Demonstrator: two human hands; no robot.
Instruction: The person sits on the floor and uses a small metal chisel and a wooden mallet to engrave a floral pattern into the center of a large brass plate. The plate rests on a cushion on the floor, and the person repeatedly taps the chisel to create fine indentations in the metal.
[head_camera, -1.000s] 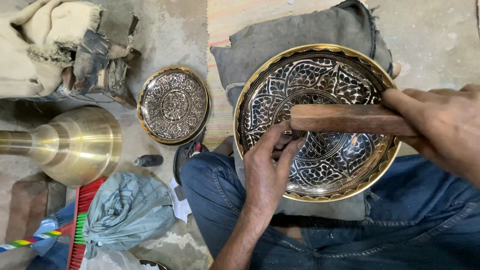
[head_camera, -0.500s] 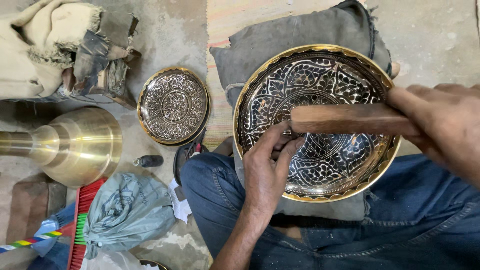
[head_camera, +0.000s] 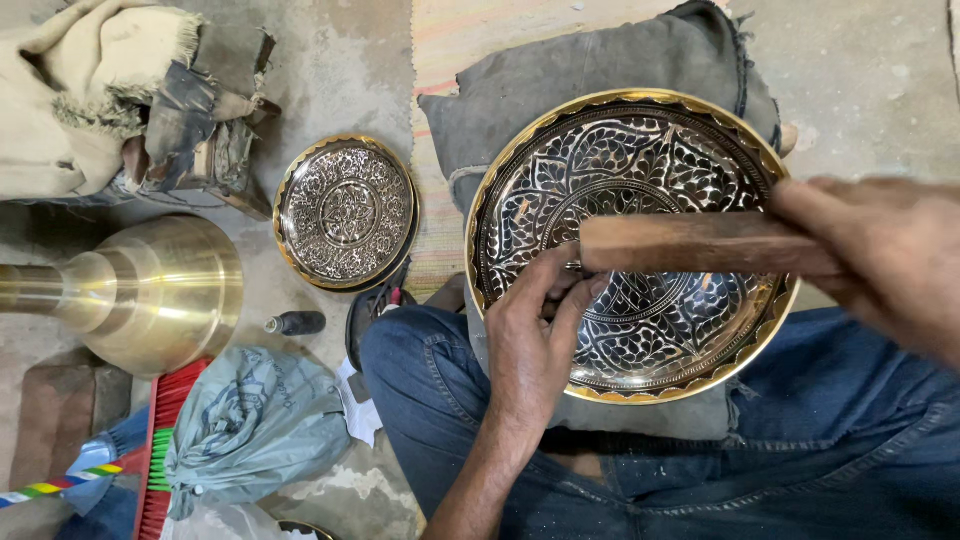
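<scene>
Mid-engraving, I judge: my left hand (head_camera: 530, 340) pinches small chisel (head_camera: 572, 266) upright on big brass plate (head_camera: 640, 150), fingers closed round it. My right hand (head_camera: 880, 255) wrapped tight on wooden mallet (head_camera: 700, 243), held flat over chisel head. Plate sits on grey cushion (head_camera: 560, 90) across lap, nr cushion centre. Next move needs square strike, tip steady on line. Plate: gold rim, dark floral pattern, shiny.

Single head view, looking steeply down, close over lap, floor probably beneath

Glossy engraved metal is gleaming on the big plate (head_camera: 640, 330); the wooden mallet (head_camera: 700, 243) is looking matt; the cushion (head_camera: 590, 75) is showing coarse cloth.
</scene>
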